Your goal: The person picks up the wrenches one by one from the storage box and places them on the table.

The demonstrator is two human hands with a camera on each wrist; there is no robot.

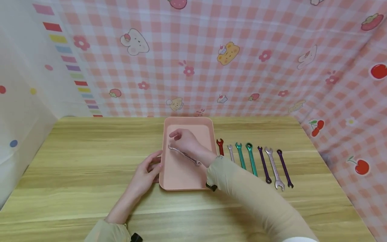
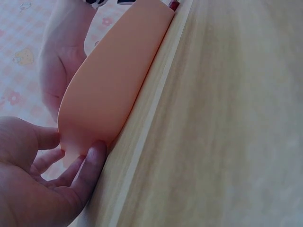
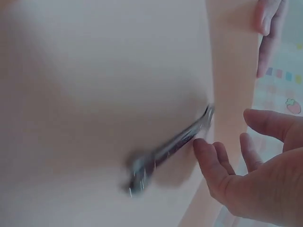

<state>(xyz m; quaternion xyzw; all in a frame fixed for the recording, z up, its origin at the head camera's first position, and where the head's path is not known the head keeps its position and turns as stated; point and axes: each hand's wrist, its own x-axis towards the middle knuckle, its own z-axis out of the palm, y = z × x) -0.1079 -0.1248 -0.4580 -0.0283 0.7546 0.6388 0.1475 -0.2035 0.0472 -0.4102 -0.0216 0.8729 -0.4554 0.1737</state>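
Observation:
A silver wrench (image 1: 185, 155) lies slantwise within the pink tray (image 1: 184, 178), one end close to its left wall. In the right wrist view, the wrench's nearer end is blurred. Over the tray is my right hand (image 1: 185, 139), its thumb and fingers apart; one fingertip (image 3: 200, 144) is at the wrench's far end, and whether it touches cannot be told. My left hand (image 1: 147, 173) rests against the tray's left wall from outside. Its fingers (image 2: 97, 153) press on that wall, some near the rim and one low by the table.
Right of the tray is a row of wrenches: red (image 1: 220, 145), small silver (image 1: 231, 153), two green (image 1: 240, 155), two purple (image 1: 264, 164) and a larger silver one (image 1: 274, 169). My right sleeve (image 1: 242, 185) partly covers the row. A checked cloth (image 1: 193, 53) hangs behind the wooden table (image 1: 90, 151).

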